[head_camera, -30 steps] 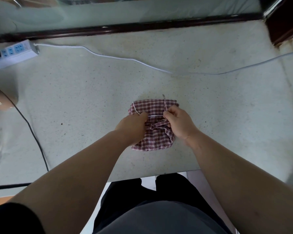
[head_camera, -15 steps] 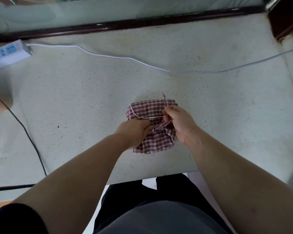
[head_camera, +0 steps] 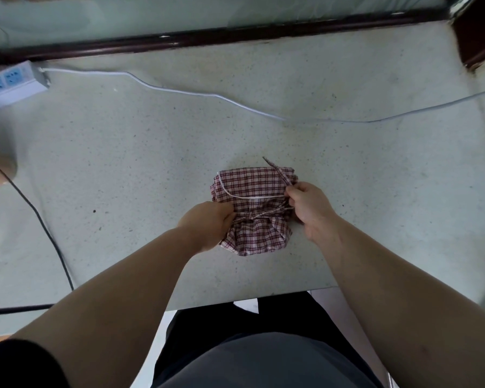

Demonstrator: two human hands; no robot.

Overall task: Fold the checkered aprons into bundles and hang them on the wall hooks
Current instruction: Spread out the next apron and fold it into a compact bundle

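Head view: left hand [head_camera: 207, 225], right hand [head_camera: 310, 204] spread apart, cinching apron [head_camera: 252, 186].

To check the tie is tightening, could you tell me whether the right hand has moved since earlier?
Yes: the right hand moved rightward against the white cable, from the middle of the apron bundle to its right edge.
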